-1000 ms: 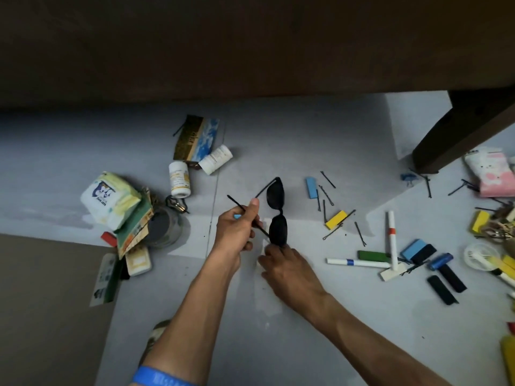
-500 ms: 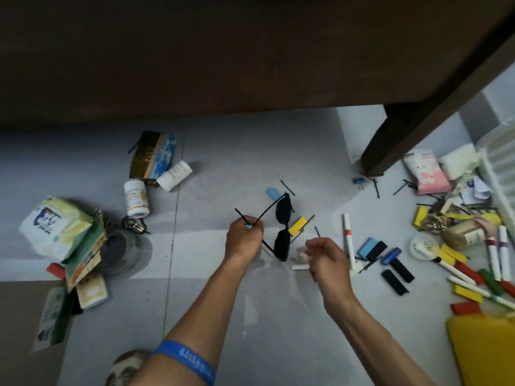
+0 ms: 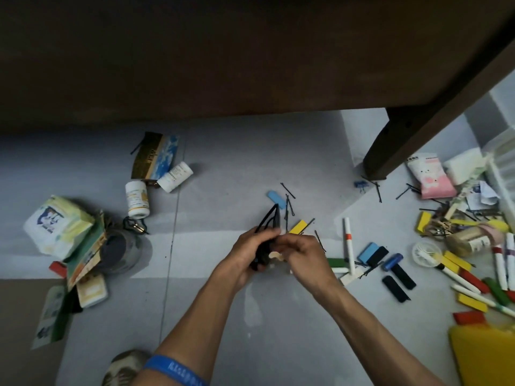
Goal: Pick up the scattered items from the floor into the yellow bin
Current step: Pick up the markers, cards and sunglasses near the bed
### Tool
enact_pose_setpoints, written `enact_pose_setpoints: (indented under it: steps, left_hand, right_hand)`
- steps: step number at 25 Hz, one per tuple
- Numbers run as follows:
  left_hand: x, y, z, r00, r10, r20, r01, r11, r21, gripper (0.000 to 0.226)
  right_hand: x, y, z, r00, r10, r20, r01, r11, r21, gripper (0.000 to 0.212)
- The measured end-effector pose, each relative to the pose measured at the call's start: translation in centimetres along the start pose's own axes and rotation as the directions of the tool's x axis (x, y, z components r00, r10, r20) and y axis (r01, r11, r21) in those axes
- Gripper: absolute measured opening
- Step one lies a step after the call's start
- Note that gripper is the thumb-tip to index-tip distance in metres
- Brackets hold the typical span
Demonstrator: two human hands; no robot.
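Observation:
Black sunglasses (image 3: 269, 222) are held above the grey floor in the middle of the view, their temples folded together and pointing away from me. My left hand (image 3: 248, 252) grips the frame from the left. My right hand (image 3: 299, 253) pinches it from the right, also holding a small pale item. The lenses are mostly hidden by my fingers. The yellow bin (image 3: 486, 355) shows only a corner at the bottom right. Scattered markers (image 3: 347, 243), coloured blocks (image 3: 297, 227) and hairpins (image 3: 288, 190) lie on the floor to the right.
A dark wooden table top (image 3: 223, 51) hangs over the far side, its leg (image 3: 390, 154) standing at the right. Two white pill bottles (image 3: 136, 199), a box (image 3: 154, 156) and tissue packs (image 3: 57, 227) lie left. A pink packet (image 3: 429, 176) and a white rack (image 3: 501, 168) are far right.
The sunglasses went from spread open to folded. My right hand came in from the right and joined my left hand on the frame. The view has shifted slightly.

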State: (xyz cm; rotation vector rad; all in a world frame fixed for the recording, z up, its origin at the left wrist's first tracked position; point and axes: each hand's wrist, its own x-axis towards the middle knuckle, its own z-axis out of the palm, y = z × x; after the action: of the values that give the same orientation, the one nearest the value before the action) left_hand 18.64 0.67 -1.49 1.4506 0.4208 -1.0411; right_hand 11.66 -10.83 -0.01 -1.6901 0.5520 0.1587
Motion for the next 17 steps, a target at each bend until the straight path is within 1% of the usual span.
enact_pose_setpoints:
  steps: [2, 3, 5, 6, 7, 8, 9, 10, 11, 12, 13, 14, 15, 16, 17]
  left_hand:
    - [0.1, -0.1, 0.5, 0.998, -0.055, -0.001, 0.055, 0.998, -0.020, 0.012]
    - [0.1, -0.2, 0.7, 0.999, -0.052, -0.002, 0.052, 0.998, -0.032, 0.013]
    - [0.2, -0.2, 1.0, 0.999, -0.047, -0.016, 0.046, 0.997, -0.070, 0.019]
    - [0.3, -0.2, 1.0, 0.998, -0.059, -0.032, 0.056, 0.995, -0.088, 0.017]
    - [0.3, -0.2, 0.9, 0.996, -0.077, -0.051, 0.071, 0.992, -0.107, 0.014]
    - [0.4, -0.2, 0.8, 0.993, -0.096, -0.075, 0.086, 0.988, -0.131, 0.013]
    - [0.5, -0.2, 0.6, 0.988, -0.118, -0.100, 0.101, 0.982, -0.157, 0.012]
    - [0.6, -0.2, 0.5, 0.983, -0.140, -0.116, 0.116, 0.975, -0.188, 0.009]
    - [0.5, -0.2, 0.5, 0.980, -0.157, -0.119, 0.128, 0.967, -0.222, 0.006]
    - [0.5, -0.2, 0.4, 0.980, -0.163, -0.110, 0.131, 0.958, -0.253, 0.005]
    - [0.5, -0.1, 0.3, 0.983, -0.158, -0.096, 0.125, 0.951, -0.283, 0.005]
    - [0.5, 0.0, 0.3, 0.986, -0.144, -0.089, 0.110, 0.944, -0.310, 0.003]
    - [0.5, 0.1, 0.2, 0.988, -0.125, -0.095, 0.087, 0.940, -0.329, 0.004]
    - [0.6, 0.1, 0.2, 0.988, -0.103, -0.116, 0.058, 0.939, -0.338, 0.005]
    - [0.8, 0.2, 0.1, 0.986, -0.082, -0.147, 0.027, 0.940, -0.341, 0.006]
  right_hand:
    - [0.4, 0.7, -0.9, 0.986, 0.165, -0.033, -0.157, 0.973, 0.171, 0.039]
    - [0.6, 1.1, -1.5, 0.969, 0.242, -0.054, -0.223, 0.945, 0.240, 0.038]
    - [1.2, 1.6, -3.1, 0.912, 0.396, -0.105, -0.326, 0.857, 0.399, 0.035]
    - [1.6, 1.7, -3.9, 0.883, 0.453, -0.124, -0.358, 0.819, 0.448, 0.032]
    - [2.1, 2.0, -4.6, 0.882, 0.443, -0.162, -0.352, 0.847, 0.399, 0.032]
    - [2.7, 2.1, -5.1, 0.914, 0.353, -0.201, -0.309, 0.925, 0.220, 0.031]
    - [3.1, 2.2, -5.3, 0.967, 0.174, -0.186, -0.195, 0.975, -0.104, 0.032]
    - [3.5, 2.3, -5.2, 0.998, -0.015, -0.069, -0.019, 0.890, -0.455, 0.038]
    - [4.0, 2.7, -4.9, 0.988, -0.135, 0.078, 0.151, 0.707, -0.691, 0.046]
    - [4.4, 3.0, -4.4, 0.965, -0.188, 0.184, 0.257, 0.532, -0.807, 0.045]
    - [4.8, 3.2, -4.0, 0.952, -0.212, 0.220, 0.292, 0.424, -0.857, 0.037]
    - [5.2, 3.3, -3.7, 0.950, -0.227, 0.213, 0.286, 0.366, -0.886, 0.029]
    - [5.5, 3.4, -3.4, 0.954, -0.240, 0.179, 0.259, 0.363, -0.895, 0.025]
    - [5.8, 3.4, -3.2, 0.959, -0.254, 0.130, 0.229, 0.415, -0.881, 0.024]
    - [6.0, 3.1, -2.9, 0.959, -0.276, 0.071, 0.205, 0.497, -0.843, 0.023]
